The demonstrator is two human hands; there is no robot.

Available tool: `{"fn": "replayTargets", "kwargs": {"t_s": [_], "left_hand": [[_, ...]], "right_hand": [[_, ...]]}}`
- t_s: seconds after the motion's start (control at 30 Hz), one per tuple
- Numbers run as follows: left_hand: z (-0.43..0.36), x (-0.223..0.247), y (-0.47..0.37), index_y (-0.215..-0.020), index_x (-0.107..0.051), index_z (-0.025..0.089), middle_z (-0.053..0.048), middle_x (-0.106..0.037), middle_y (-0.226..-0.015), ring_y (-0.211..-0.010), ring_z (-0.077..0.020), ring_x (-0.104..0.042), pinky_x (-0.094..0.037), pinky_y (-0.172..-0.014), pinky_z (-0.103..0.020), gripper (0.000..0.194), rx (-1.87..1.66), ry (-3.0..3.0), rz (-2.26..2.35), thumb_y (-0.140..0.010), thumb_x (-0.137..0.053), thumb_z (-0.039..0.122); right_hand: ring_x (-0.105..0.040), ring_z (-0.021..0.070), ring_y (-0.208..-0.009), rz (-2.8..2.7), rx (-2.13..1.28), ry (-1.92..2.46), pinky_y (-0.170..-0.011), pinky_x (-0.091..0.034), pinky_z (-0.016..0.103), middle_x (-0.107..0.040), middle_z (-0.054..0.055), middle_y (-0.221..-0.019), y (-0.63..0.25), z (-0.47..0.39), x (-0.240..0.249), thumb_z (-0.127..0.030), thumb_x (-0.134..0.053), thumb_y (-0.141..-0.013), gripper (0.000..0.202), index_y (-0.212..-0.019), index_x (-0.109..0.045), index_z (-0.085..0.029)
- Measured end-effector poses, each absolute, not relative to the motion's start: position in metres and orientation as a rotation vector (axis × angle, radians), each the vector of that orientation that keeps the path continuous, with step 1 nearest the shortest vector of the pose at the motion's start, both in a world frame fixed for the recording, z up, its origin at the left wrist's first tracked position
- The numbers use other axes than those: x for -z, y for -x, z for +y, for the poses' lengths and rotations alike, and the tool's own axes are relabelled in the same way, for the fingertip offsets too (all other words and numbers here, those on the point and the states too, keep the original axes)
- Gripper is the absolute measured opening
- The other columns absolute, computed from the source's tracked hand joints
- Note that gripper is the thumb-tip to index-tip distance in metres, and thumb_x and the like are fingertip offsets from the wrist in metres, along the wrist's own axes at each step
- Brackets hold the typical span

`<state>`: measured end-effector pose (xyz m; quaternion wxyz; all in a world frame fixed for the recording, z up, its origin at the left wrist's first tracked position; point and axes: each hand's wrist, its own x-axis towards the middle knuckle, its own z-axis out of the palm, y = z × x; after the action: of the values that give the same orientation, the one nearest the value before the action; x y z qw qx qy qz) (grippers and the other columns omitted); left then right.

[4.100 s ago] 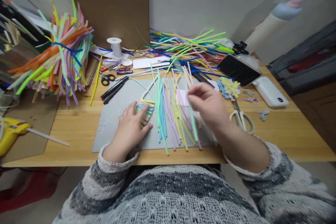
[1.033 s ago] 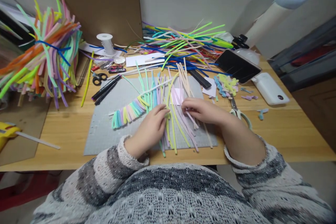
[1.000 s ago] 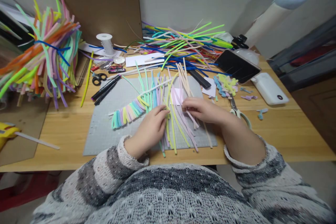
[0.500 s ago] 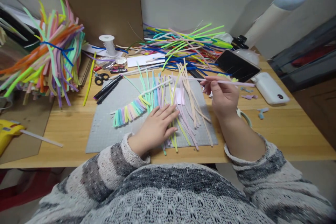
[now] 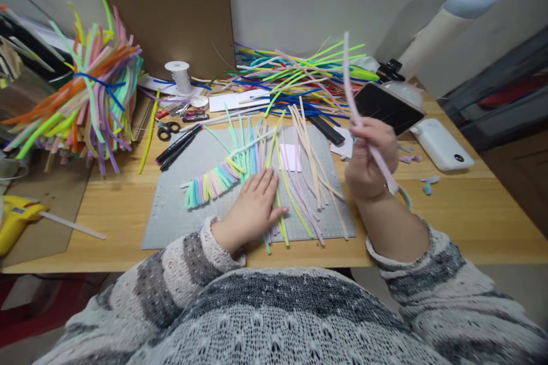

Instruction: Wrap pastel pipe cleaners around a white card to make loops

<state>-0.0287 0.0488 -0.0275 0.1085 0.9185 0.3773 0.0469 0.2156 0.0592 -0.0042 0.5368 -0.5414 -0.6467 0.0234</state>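
Note:
My right hand point(image 5: 371, 157), fingers closed, grips a pale pink pipe cleaner point(image 5: 348, 82) that stands up steeply above the desk. On the grey cutting mat point(image 5: 169, 222), my left hand point(image 5: 256, 205) lies flat with its fingers stretched out, over the lower parts of several loose pastel pipe cleaners. To its upper left is a row of folded pastel pipe cleaners point(image 5: 214, 182) strung along a white pipe cleaner point(image 5: 256, 141). Loose peach pipe cleaners point(image 5: 309, 154) and lilac pipe cleaners point(image 5: 295, 191) spread to the right of that hand.
A thick bundle of pipe cleaners point(image 5: 92, 91) stands at left, above a yellow glue gun point(image 5: 19, 219). Black scissors point(image 5: 168, 130), markers point(image 5: 180, 145) and a white spool point(image 5: 180, 77) sit behind the mat. A heap of pipe cleaners point(image 5: 299, 74), a phone point(image 5: 387, 108) and a white device point(image 5: 443, 145) lie farther right.
My right hand has turned the pink pipe cleaner from nearly level to steeply upright. My left hand stays on the mat, its fingers now closer together.

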Motion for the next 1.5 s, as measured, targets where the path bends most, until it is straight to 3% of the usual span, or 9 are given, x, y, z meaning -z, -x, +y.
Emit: {"fn": "replayTargets", "kwargs": {"t_s": [0.1, 0.27, 0.7, 0.9, 1.13, 1.23, 1.33, 1.4, 1.5], "left_hand": [[0.048, 0.026, 0.027, -0.141, -0.031, 0.008, -0.018, -0.03, -0.149, -0.138, -0.0323, -0.024, -0.022, -0.112, -0.048, 0.07, -0.176, -2.693, 1.122, -0.089, -0.041, 0.054], [0.05, 0.023, 0.023, -0.138, -0.038, 0.02, -0.016, -0.04, -0.141, -0.131, -0.0322, -0.034, -0.026, -0.108, -0.05, 0.059, -0.229, -2.709, 1.115, -0.09, -0.04, 0.054], [0.052, 0.024, 0.027, -0.135, -0.042, 0.014, -0.015, -0.041, -0.142, -0.131, -0.0305, -0.035, -0.026, -0.109, -0.047, 0.057, -0.223, -2.714, 1.114, -0.091, -0.04, 0.051], [0.052, 0.024, 0.027, -0.135, -0.042, 0.014, -0.015, -0.041, -0.142, -0.131, -0.0306, -0.034, -0.026, -0.109, -0.047, 0.059, -0.218, -2.721, 1.115, -0.09, -0.041, 0.052], [0.052, 0.023, 0.027, -0.136, -0.041, 0.016, -0.014, -0.039, -0.143, -0.132, -0.03, -0.034, -0.025, -0.109, -0.046, 0.058, -0.186, -2.721, 1.121, -0.091, -0.04, 0.052], [0.052, 0.023, 0.028, -0.136, -0.041, 0.016, -0.014, -0.04, -0.144, -0.132, -0.0294, -0.034, -0.025, -0.109, -0.045, 0.057, -0.192, -2.724, 1.121, -0.091, -0.039, 0.052], [0.053, 0.025, 0.029, -0.136, -0.041, 0.017, -0.013, -0.039, -0.144, -0.133, -0.0286, -0.033, -0.025, -0.11, -0.045, 0.057, -0.207, -2.731, 1.095, -0.091, -0.04, 0.052], [0.053, 0.026, 0.03, -0.136, -0.04, 0.018, -0.012, -0.039, -0.145, -0.133, -0.0282, -0.033, -0.024, -0.11, -0.045, 0.056, -0.221, -2.736, 1.079, -0.091, -0.04, 0.051], [0.055, 0.028, 0.031, -0.136, -0.04, 0.019, -0.011, -0.039, -0.145, -0.133, -0.0283, -0.033, -0.024, -0.109, -0.047, 0.054, -0.23, -2.73, 1.064, -0.091, -0.041, 0.051]], "right_hand": [[-0.051, 0.026, -0.115, -1.801, 0.132, 1.302, -0.101, -0.035, 0.049, -0.057, 0.004, -0.118, -0.208, 0.061, 0.004, -0.028, -0.046, -0.089, 0.019, -0.101, -0.059, -0.031], [-0.047, 0.0229, -0.124, -2.501, -0.084, 1.269, -0.11, -0.017, 0.053, -0.056, 0.003, -0.131, -0.191, 0.073, 0.013, -0.013, -0.045, -0.086, 0.034, -0.11, -0.061, -0.029], [-0.053, 0.0238, -0.121, -2.558, -0.356, 1.399, -0.1, -0.041, 0.047, -0.055, 0.008, -0.134, -0.207, 0.075, 0.017, -0.011, -0.045, -0.086, 0.036, -0.113, -0.065, -0.025], [-0.052, 0.022, -0.122, -2.569, -0.438, 1.415, -0.1, -0.042, 0.043, -0.054, 0.007, -0.135, -0.215, 0.072, 0.013, -0.011, -0.044, -0.085, 0.037, -0.113, -0.065, -0.024], [-0.056, 0.0205, -0.115, -2.231, -0.075, 1.264, -0.112, -0.012, 0.056, -0.066, 0.006, -0.115, -0.206, 0.08, 0.016, -0.008, -0.038, -0.083, 0.039, -0.111, -0.061, -0.022], [-0.06, 0.019, -0.101, -2.068, 0.017, 1.134, -0.109, -0.025, 0.05, -0.067, 0.005, -0.101, -0.207, 0.082, 0.015, -0.009, -0.037, -0.082, 0.04, -0.112, -0.06, -0.023], [-0.06, 0.0199, -0.088, -1.863, 0.045, 1.148, -0.088, -0.045, 0.04, -0.065, 0.006, -0.091, -0.21, 0.079, 0.007, -0.015, -0.039, -0.086, 0.033, -0.109, -0.062, -0.022], [-0.059, 0.0205, -0.084, -1.756, 0.044, 1.267, -0.076, -0.046, 0.035, -0.066, 0.007, -0.089, -0.213, 0.077, -0.002, -0.018, -0.042, -0.086, 0.029, -0.104, -0.064, -0.02], [-0.06, 0.0212, -0.079, -1.895, -0.029, 1.505, -0.073, -0.042, 0.034, -0.069, 0.007, -0.084, -0.218, 0.078, -0.012, -0.019, -0.049, -0.082, 0.023, -0.094, -0.068, -0.018]]}}
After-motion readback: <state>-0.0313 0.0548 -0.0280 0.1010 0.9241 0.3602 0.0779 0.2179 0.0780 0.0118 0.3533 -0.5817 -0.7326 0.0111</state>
